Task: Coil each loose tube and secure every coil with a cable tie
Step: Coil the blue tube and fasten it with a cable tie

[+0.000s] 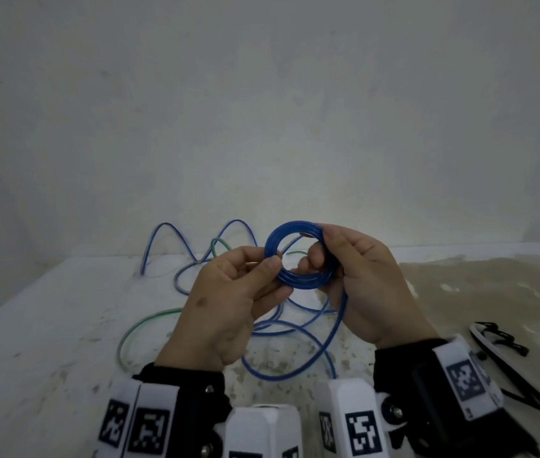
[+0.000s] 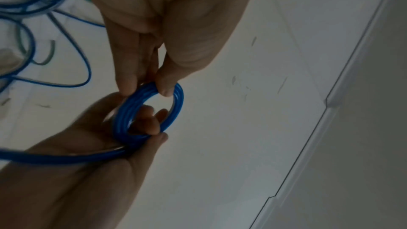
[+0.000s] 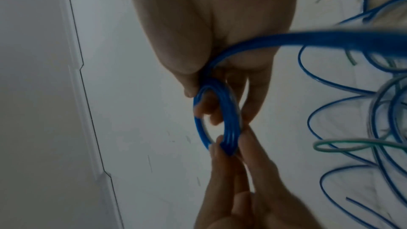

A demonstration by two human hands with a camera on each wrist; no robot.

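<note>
A blue tube coil (image 1: 298,280) of several turns is held up over the table between both hands. My left hand (image 1: 262,272) pinches the coil's left side between thumb and fingers; the left wrist view shows the same pinch by the left hand (image 2: 146,90) on the coil (image 2: 178,95). My right hand (image 1: 334,256) grips the right side, fingers curled through the ring, as the right hand (image 3: 220,100) and coil (image 3: 230,111) show close up. The loose blue tail (image 1: 338,322) runs from the right hand down to the table. A green tube (image 1: 143,322) lies loose at the left.
Black cable ties (image 1: 500,338) lie on the table at the right, by a brown stained patch (image 1: 477,285). More loose blue loops (image 1: 163,233) stand up near the back wall. The white table (image 1: 47,325) stretches left of the hands.
</note>
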